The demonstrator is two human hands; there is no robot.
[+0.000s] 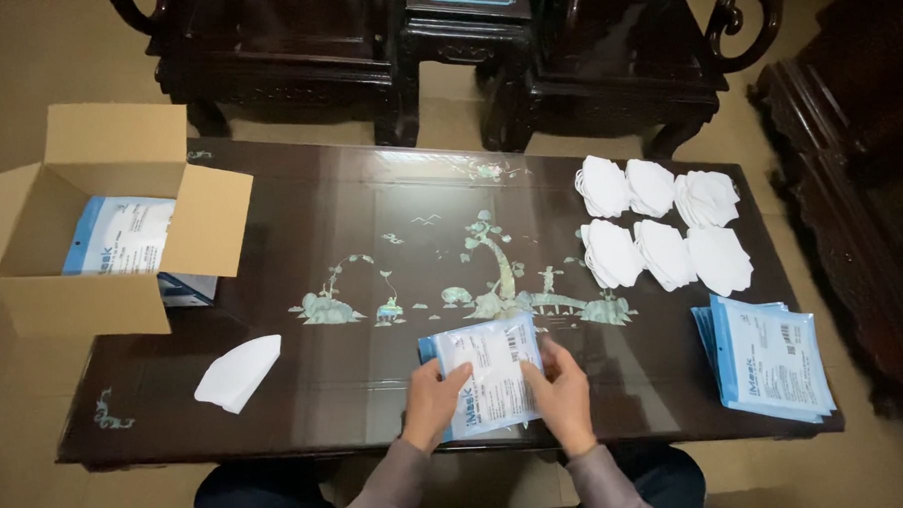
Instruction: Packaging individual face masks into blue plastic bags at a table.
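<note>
Both hands grip it: left hand [431,397] and right hand [560,395] closed on the mask pouch [488,375], probably loosely; it could slide off the glossy bench [306,389]

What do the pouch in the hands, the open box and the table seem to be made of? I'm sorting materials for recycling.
Pouch: likely thin glossy plastic film, white and blue, catching light. Box: plain brown corrugated cardboard, matte, flaps folded open. Table: dark polished wood, probably lacquered, mirror-like reflections, with pale shimmering inlay that may be shell. Both hands, left hand and right hand, grip the pouch.
</note>
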